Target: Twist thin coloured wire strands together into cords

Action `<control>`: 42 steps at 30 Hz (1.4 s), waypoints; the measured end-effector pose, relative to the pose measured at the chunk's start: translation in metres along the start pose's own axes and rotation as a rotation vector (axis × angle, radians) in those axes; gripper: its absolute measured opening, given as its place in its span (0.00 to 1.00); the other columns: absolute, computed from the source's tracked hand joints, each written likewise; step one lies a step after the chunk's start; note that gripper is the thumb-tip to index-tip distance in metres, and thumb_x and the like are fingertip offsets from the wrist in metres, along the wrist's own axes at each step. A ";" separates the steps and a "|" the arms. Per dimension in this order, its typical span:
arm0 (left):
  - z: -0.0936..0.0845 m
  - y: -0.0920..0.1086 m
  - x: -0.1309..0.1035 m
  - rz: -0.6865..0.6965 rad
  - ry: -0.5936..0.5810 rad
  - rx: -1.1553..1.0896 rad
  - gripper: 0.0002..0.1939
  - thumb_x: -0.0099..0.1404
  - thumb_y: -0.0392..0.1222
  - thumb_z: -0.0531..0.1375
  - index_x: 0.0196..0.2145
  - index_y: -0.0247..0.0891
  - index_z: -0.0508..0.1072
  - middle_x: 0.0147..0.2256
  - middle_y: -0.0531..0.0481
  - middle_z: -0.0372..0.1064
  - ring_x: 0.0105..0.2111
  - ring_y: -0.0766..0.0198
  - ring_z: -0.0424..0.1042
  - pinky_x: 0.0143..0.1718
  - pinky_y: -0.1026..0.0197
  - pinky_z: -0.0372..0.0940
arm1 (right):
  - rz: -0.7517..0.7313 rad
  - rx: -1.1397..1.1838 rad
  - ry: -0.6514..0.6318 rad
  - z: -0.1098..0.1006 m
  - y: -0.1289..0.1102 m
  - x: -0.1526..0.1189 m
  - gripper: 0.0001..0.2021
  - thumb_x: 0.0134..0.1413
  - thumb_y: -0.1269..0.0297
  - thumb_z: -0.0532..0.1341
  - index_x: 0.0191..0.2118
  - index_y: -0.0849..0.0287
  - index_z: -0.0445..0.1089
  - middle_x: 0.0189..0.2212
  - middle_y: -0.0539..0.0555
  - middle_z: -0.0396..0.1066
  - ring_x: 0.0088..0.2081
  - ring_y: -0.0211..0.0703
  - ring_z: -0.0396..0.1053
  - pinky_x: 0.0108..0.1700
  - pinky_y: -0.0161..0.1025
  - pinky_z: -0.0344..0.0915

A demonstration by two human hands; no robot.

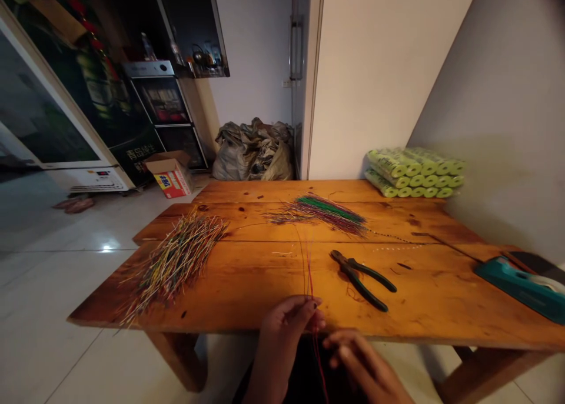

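Note:
My left hand [289, 319] pinches a few thin red wires [311, 280] between thumb and fingers at the table's front edge. The wires stick up above the fingertips and hang down below the hand towards my lap. Just right of their lower part is my right hand [364, 360], slightly blurred, with loosely bent fingers apart and nothing visible in them. Dark-handled pliers [359, 277] lie with their handles spread on the wooden table [247, 274], ahead and to the right of my hands.
A loose pile of multicoloured wires [180, 257] covers the table's left side. Farther back lies a bundle of green and reddish wires [329, 213]. At right sits a teal tape dispenser [521, 283]. Stacked green-wrapped rolls [412, 172] stand at the back right corner.

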State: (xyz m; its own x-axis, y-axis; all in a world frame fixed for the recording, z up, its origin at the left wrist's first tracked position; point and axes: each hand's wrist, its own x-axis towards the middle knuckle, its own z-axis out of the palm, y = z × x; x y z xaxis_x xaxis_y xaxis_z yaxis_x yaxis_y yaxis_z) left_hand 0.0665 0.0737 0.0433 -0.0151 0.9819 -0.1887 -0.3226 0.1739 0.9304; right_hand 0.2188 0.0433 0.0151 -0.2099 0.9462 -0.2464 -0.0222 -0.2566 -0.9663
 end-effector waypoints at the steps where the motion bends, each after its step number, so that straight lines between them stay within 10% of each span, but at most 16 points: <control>1: 0.001 0.000 -0.001 -0.007 -0.019 0.009 0.13 0.50 0.50 0.64 0.28 0.36 0.77 0.23 0.50 0.74 0.25 0.65 0.71 0.31 0.65 0.66 | -0.045 -0.067 0.071 -0.006 -0.006 0.003 0.16 0.44 0.45 0.61 0.35 0.51 0.70 0.29 0.51 0.71 0.33 0.45 0.67 0.30 0.35 0.62; 10: 0.008 0.000 -0.008 0.018 -0.144 0.230 0.09 0.56 0.44 0.59 0.27 0.37 0.77 0.23 0.51 0.74 0.26 0.65 0.71 0.30 0.66 0.65 | -0.184 0.058 0.045 0.006 -0.052 0.020 0.14 0.42 0.50 0.64 0.31 0.55 0.70 0.25 0.48 0.68 0.26 0.39 0.67 0.30 0.36 0.65; 42: 0.016 -0.021 -0.008 -0.076 -0.051 0.112 0.10 0.57 0.42 0.59 0.32 0.35 0.76 0.26 0.48 0.76 0.27 0.63 0.74 0.30 0.65 0.67 | -0.257 -0.003 0.255 0.002 -0.035 0.028 0.09 0.46 0.57 0.63 0.28 0.57 0.72 0.25 0.50 0.74 0.29 0.40 0.70 0.33 0.32 0.66</control>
State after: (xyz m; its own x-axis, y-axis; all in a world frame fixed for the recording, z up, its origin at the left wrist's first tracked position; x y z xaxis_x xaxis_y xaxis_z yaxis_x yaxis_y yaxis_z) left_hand 0.0890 0.0632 0.0301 0.0545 0.9676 -0.2465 -0.2131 0.2524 0.9439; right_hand 0.2114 0.0778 0.0420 0.0531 0.9986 -0.0058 -0.0392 -0.0038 -0.9992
